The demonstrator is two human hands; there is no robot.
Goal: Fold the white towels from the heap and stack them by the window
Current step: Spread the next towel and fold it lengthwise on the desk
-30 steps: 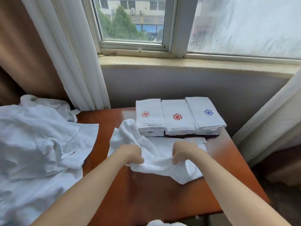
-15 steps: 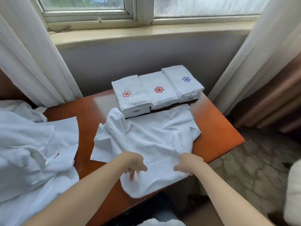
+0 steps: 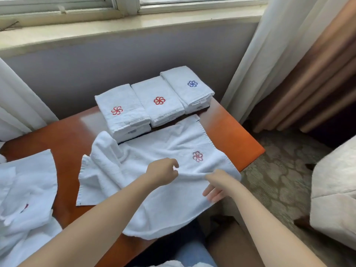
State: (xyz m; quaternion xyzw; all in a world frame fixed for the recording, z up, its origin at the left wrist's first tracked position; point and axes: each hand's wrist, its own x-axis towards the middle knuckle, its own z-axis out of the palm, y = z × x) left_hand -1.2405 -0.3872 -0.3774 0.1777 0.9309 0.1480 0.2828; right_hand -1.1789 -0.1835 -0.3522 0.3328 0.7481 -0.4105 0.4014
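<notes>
towel (image 3: 163,143) on orange table (image 3: 231,132), window (image 3: 127,4) behind

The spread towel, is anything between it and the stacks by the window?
Nothing visible. The spread towel lies with its far edge right up to the three folded stacks; bare table shows to their left.

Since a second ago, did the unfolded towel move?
Yes. The unfolded towel spread away from the folded stacks, toward the person, and overhangs the near edge of the table.
</notes>
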